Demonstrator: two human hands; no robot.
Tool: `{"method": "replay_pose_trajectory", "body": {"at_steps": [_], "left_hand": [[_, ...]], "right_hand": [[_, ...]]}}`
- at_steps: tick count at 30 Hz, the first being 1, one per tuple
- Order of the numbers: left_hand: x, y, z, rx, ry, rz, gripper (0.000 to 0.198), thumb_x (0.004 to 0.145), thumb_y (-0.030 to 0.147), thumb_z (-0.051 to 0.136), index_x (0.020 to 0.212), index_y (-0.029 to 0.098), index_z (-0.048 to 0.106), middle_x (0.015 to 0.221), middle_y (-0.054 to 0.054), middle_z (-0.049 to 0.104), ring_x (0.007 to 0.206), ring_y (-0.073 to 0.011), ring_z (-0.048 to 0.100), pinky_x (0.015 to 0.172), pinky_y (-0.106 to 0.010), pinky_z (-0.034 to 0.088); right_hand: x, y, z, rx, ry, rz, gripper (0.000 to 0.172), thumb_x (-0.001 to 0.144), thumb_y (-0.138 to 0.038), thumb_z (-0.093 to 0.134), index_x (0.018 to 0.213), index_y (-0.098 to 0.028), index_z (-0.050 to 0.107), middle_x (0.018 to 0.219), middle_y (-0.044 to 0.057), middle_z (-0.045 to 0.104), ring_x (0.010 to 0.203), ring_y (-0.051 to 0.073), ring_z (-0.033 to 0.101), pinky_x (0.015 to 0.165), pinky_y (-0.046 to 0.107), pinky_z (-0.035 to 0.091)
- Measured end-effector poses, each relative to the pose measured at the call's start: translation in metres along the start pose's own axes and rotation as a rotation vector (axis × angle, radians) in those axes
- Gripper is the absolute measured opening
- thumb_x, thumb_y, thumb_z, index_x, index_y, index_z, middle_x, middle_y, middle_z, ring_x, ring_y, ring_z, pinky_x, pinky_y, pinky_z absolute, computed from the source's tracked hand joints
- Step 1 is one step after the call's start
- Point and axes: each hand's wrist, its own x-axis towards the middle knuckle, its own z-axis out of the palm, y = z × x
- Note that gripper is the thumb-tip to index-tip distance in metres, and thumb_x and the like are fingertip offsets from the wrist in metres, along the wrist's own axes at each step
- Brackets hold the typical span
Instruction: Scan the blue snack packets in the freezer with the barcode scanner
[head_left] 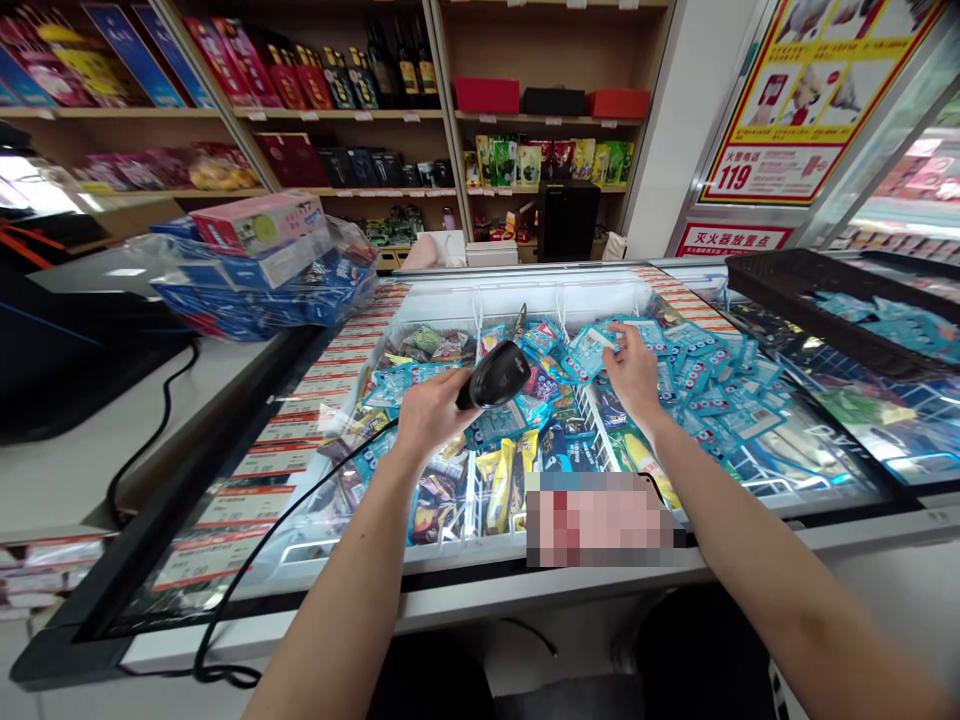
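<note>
My left hand [433, 415] is wrapped round the handle of a black barcode scanner [499, 374], its head tilted up and to the right. A black cable [289, 510] runs from it down the left side. My right hand [632, 365] pinches a small light-blue packet [587, 353] by its right edge, with a pale label side facing up. Many similar blue packets [720, 375] lie scattered on the glass lid of a chest freezer [315, 420], mostly to the right of my right hand. Yellow wrapped ice creams [508, 478] show through the glass below.
A pixelated flat item [600, 520] lies at the freezer's front edge. Stacked boxes in plastic wrap [259, 265] stand at the left. A dark basket [847, 300] with more blue packets sits at the right. Shelves of goods [352, 110] line the back.
</note>
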Motion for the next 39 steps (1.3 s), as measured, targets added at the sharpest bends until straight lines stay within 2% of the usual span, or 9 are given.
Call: {"method": "replay_pose_trajectory", "body": {"at_steps": [3, 9, 12, 17, 23, 29, 33, 36, 39], "left_hand": [[-0.001, -0.005, 0.001, 0.006, 0.016, -0.028, 0.033, 0.076, 0.041, 0.053, 0.102, 0.022, 0.06, 0.099, -0.003, 0.067, 0.087, -0.0206, 0.062, 0.064, -0.026, 0.04], [0.0, -0.009, 0.002, 0.024, 0.005, -0.059, 0.034, 0.075, 0.041, 0.053, 0.103, 0.022, 0.059, 0.1, -0.003, 0.067, 0.089, -0.0215, 0.062, 0.067, -0.027, 0.042], [0.0, -0.009, 0.002, 0.045, -0.002, -0.071, 0.035, 0.075, 0.041, 0.053, 0.104, 0.023, 0.059, 0.1, -0.003, 0.067, 0.089, -0.0221, 0.062, 0.066, -0.027, 0.042], [-0.001, -0.011, 0.001, 0.064, 0.007, -0.081, 0.035, 0.076, 0.042, 0.052, 0.105, 0.024, 0.059, 0.1, -0.003, 0.067, 0.091, -0.0221, 0.062, 0.066, -0.028, 0.041], [-0.002, -0.019, -0.002, 0.108, 0.041, -0.158, 0.033, 0.075, 0.043, 0.053, 0.1, 0.023, 0.06, 0.095, -0.003, 0.067, 0.087, -0.0221, 0.062, 0.061, -0.027, 0.039], [-0.004, -0.023, -0.002, 0.143, 0.063, -0.208, 0.036, 0.074, 0.042, 0.055, 0.104, 0.024, 0.059, 0.095, -0.004, 0.067, 0.082, -0.0227, 0.062, 0.058, -0.028, 0.037], [-0.004, -0.022, -0.002, 0.154, 0.061, -0.213, 0.036, 0.074, 0.042, 0.056, 0.105, 0.023, 0.058, 0.094, -0.005, 0.067, 0.082, -0.0231, 0.062, 0.058, -0.028, 0.037], [-0.004, -0.021, -0.002, 0.146, 0.039, -0.212, 0.037, 0.073, 0.041, 0.057, 0.105, 0.024, 0.058, 0.097, -0.005, 0.067, 0.084, -0.0237, 0.062, 0.058, -0.028, 0.037], [-0.004, -0.021, -0.001, 0.129, 0.026, -0.2, 0.036, 0.073, 0.041, 0.057, 0.105, 0.024, 0.058, 0.098, -0.005, 0.067, 0.087, -0.0242, 0.062, 0.059, -0.029, 0.038]], "right_hand": [[0.005, 0.01, -0.01, -0.202, 0.046, 0.017, 0.029, 0.082, -0.021, 0.04, 0.107, -0.019, 0.054, 0.077, 0.006, 0.059, 0.076, 0.022, 0.055, 0.078, 0.037, 0.043], [0.004, 0.013, -0.022, -0.447, 0.072, -0.008, 0.028, 0.081, -0.015, 0.041, 0.101, -0.018, 0.06, 0.099, 0.013, 0.057, 0.097, 0.026, 0.046, 0.085, 0.04, 0.037], [0.002, 0.006, -0.02, -0.467, 0.061, -0.064, 0.026, 0.084, -0.02, 0.041, 0.102, -0.018, 0.061, 0.105, 0.013, 0.055, 0.1, 0.028, 0.044, 0.084, 0.041, 0.035], [-0.004, 0.001, -0.01, -0.444, -0.116, -0.207, 0.027, 0.082, -0.04, 0.052, 0.097, -0.02, 0.063, 0.102, 0.01, 0.058, 0.099, 0.027, 0.045, 0.086, 0.042, 0.033], [-0.007, -0.004, -0.007, -0.422, -0.165, -0.218, 0.023, 0.08, -0.035, 0.057, 0.097, -0.021, 0.065, 0.108, 0.01, 0.058, 0.106, 0.029, 0.045, 0.089, 0.046, 0.032], [-0.018, -0.035, -0.005, 0.01, -0.584, -0.564, 0.037, 0.088, -0.039, 0.047, 0.123, -0.031, 0.052, 0.124, 0.0, 0.056, 0.117, 0.021, 0.045, 0.1, 0.042, 0.034], [-0.028, -0.051, -0.003, 0.119, -0.851, -0.725, 0.044, 0.086, -0.04, 0.051, 0.129, -0.041, 0.043, 0.138, -0.006, 0.043, 0.125, 0.02, 0.039, 0.106, 0.045, 0.028], [-0.029, -0.05, -0.001, 0.099, -0.93, -0.736, 0.035, 0.084, -0.042, 0.054, 0.119, -0.041, 0.054, 0.138, -0.008, 0.042, 0.129, 0.022, 0.036, 0.107, 0.047, 0.026], [-0.024, -0.04, 0.001, 0.078, -0.867, -0.643, 0.023, 0.085, -0.044, 0.052, 0.1, -0.034, 0.066, 0.127, -0.004, 0.054, 0.121, 0.021, 0.045, 0.101, 0.045, 0.035]]}}
